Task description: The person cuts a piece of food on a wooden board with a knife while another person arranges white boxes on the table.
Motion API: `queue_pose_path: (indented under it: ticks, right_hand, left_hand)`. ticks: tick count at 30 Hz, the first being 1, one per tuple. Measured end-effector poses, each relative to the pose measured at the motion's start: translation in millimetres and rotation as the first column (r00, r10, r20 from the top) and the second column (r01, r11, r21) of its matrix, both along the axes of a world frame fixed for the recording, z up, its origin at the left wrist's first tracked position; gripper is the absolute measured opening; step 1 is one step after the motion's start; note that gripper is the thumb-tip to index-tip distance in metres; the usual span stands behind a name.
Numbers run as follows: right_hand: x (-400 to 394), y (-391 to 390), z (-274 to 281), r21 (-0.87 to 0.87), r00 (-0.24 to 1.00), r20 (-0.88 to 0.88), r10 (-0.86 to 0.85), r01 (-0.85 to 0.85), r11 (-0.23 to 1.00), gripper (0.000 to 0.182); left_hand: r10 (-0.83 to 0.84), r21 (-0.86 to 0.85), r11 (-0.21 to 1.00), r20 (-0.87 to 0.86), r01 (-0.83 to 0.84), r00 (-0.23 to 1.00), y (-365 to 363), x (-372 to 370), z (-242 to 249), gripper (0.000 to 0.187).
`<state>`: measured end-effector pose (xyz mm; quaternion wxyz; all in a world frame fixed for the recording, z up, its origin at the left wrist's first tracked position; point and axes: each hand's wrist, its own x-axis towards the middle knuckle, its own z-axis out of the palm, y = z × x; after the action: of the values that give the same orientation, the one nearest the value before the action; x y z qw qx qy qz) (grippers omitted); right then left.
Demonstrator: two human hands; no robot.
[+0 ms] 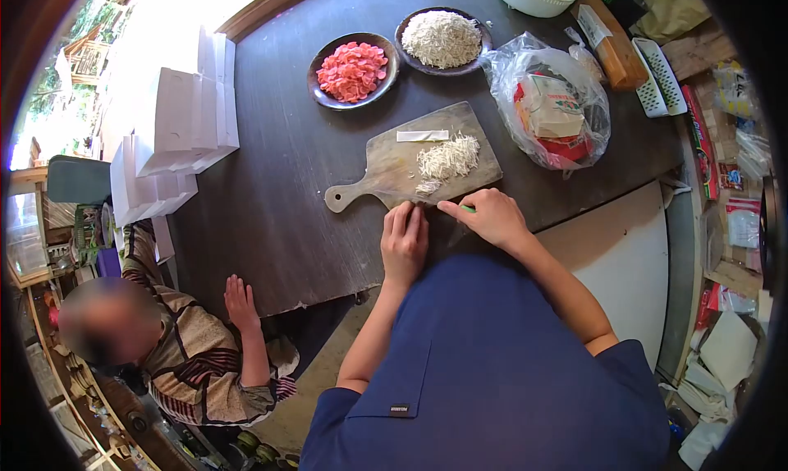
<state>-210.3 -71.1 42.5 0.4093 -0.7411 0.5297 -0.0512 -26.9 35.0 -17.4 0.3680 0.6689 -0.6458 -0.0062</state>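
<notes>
A wooden cutting board (386, 155) with a handle lies near the table's front edge. On it are a heap of thin white shreds (450, 159), a flat white strip (422, 135) and a small pale clump (427, 188). My left hand (405, 240) has its fingers curled down at the board's near edge; whatever lies under the fingertips is hidden. Just right of it, my right hand (493, 217) is closed around a slim tool with a green handle (468, 208). Its forefinger points toward my left hand, and the tool's working end is not clear to see.
Behind the board stand a dark bowl of pink slices (353, 72) and another of white shreds (442, 39). A clear plastic bag (574, 143) with red-and-white packages lies right. White boxes (176, 118) stand left. Another person's hand (240, 303) rests at the table's left edge.
</notes>
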Motion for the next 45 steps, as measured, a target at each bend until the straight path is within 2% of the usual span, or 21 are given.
queue_pose_path:
  ticks: [5, 10, 15, 17, 20, 24, 30, 32, 36, 41, 45]
  right_hand:
    - [-6, 2, 2, -0.019, 0.991, -0.127, 0.032, -0.035, 0.999, 0.072]
    - [5, 1, -12, -0.002, 0.999, -0.035, 0.003, -0.003, 1.000, 0.074]
    - [7, -1, -4, 0.014, 0.999, 0.035, -0.011, 0.011, 1.000, 0.076]
    - [0, -1, 0, -0.006, 0.997, -0.070, 0.013, -0.013, 1.000, 0.075]
    - [-4, 2, 2, -0.003, 0.995, -0.102, 0.018, -0.019, 1.000, 0.075]
    - [5, 5, -3, -0.059, 0.993, -0.116, 0.014, -0.021, 0.998, 0.075]
    - [10, -3, -2, -0.035, 1.000, -0.008, 0.006, -0.007, 0.999, 0.075]
    - [2, -3, 5, -0.027, 0.996, -0.091, 0.025, -0.027, 0.999, 0.075]
    - [-7, 1, 8, 0.001, 0.991, -0.127, 0.038, -0.038, 0.999, 0.076]
    - [0, 4, -13, -0.019, 1.000, -0.016, -0.001, 0.001, 1.000, 0.075]
    - [9, -1, -7, -0.027, 1.000, 0.007, -0.008, 0.008, 1.000, 0.075]
  left_hand:
    - [-0.002, 0.000, 1.000, 0.011, 0.002, 1.000, 0, 1, -2, 0.028]
    - [0.004, -0.022, 1.000, 0.012, -0.004, 1.000, -2, -1, -2, 0.028]
    - [0.002, -0.016, 1.000, 0.006, -0.002, 1.000, -1, 3, -1, 0.028]
    - [-0.008, -0.017, 1.000, -0.004, 0.007, 1.000, -1, -1, -2, 0.028]
    - [-0.003, -0.018, 1.000, -0.001, 0.003, 1.000, -2, 0, -2, 0.029]
    - [-0.004, -0.016, 1.000, 0.006, 0.004, 1.000, -1, 1, 1, 0.027]
    - [0.000, -0.026, 1.000, 0.012, 0.000, 1.000, -2, 2, -2, 0.026]
    - [-0.006, -0.022, 1.000, -0.001, 0.006, 1.000, -1, -1, -1, 0.026]
    - [0.004, -0.016, 1.000, 0.021, -0.003, 1.000, -3, 0, -2, 0.026]
    - [0.000, -0.016, 1.000, 0.020, 0.001, 1.000, -2, -1, -3, 0.027]
    - [-0.004, -0.016, 1.000, 0.022, 0.004, 1.000, -1, 1, -5, 0.028]
